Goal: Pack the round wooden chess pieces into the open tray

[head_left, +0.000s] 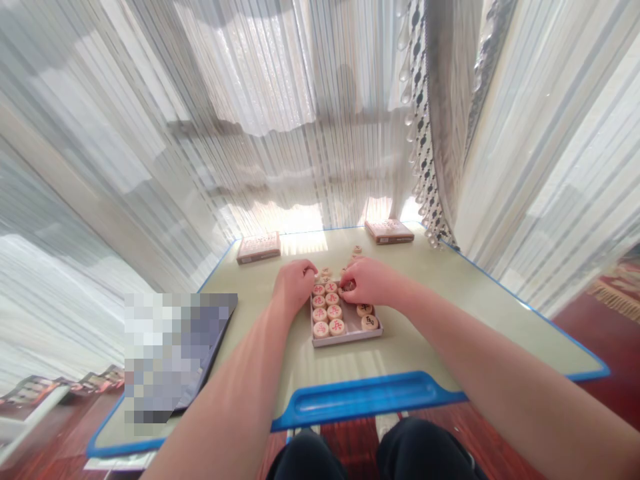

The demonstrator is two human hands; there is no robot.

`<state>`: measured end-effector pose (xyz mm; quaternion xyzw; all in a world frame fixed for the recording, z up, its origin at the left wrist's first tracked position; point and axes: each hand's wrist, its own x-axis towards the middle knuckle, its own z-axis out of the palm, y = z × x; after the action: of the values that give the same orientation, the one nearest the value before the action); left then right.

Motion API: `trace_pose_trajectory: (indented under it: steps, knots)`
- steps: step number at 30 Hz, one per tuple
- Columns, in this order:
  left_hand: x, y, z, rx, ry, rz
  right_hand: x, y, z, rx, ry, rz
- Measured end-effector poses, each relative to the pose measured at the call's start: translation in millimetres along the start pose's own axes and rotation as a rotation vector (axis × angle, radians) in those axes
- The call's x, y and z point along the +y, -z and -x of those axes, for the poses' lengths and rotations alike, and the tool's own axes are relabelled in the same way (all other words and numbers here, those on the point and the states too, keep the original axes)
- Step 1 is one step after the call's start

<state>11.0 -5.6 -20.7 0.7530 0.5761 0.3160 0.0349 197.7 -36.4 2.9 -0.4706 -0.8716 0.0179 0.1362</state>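
Sitting at a small pale table [450,300] with a blue rim, the person has both bare arms stretched out to a shallow grey tray [350,337] lying in the middle of the top. Round wooden chess pieces [327,313] fill the tray's left side in two neat columns, red characters up, with two more on its right side. The left hand [295,281] is curled at the tray's far left corner, fingers bent down among the pieces there; I can't tell whether it grips one. The right hand [369,280] is at the tray's far edge, fingertips pinched on one piece [346,287]. A few loose pieces [356,252] lie just beyond on the table. At the table's far edge sit a left box [259,247] and a right box [389,231], flat, close against the sheer curtains [280,120].
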Motion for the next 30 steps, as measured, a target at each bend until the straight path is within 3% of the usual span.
trace_pose_trajectory:
  steps: [30]
  knots:
    - [0.2, -1.2, 0.2, 0.015, -0.013, -0.002, -1.9, 1.7, 2.1, 0.021, -0.062, 0.009]
